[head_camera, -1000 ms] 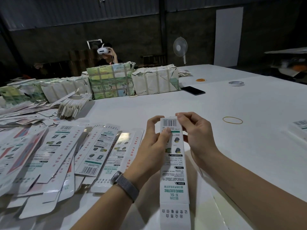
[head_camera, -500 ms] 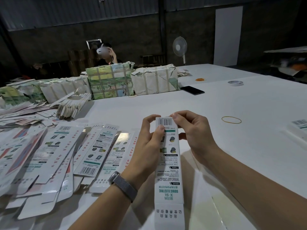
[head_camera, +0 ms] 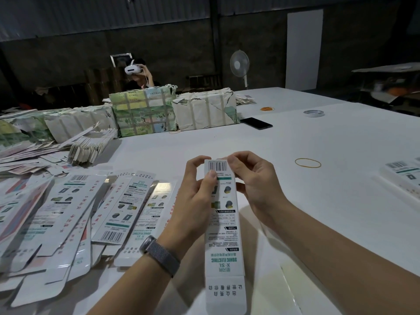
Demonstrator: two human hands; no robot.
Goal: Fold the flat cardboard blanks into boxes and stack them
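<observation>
A: What carries it all?
B: A wide white table (head_camera: 295, 201), made of flat panels butted edge to edge.

A: And on its left side?
B: A loose spread of flat white printed cardboard blanks (head_camera: 75, 214), overlapping one another, with a fanned bundle of blanks (head_camera: 91, 146) behind them.

A: Farther back?
B: Paper-wrapped, strapped bundles (head_camera: 172, 112) in a row, a black phone (head_camera: 256, 123) just right of them, a roll of tape (head_camera: 313, 113), and a small orange rubber band (head_camera: 267, 108).

A: On the right?
B: A yellow rubber band (head_camera: 308, 163) lying flat, and white printed boxes (head_camera: 402, 176) at the right edge.
</observation>
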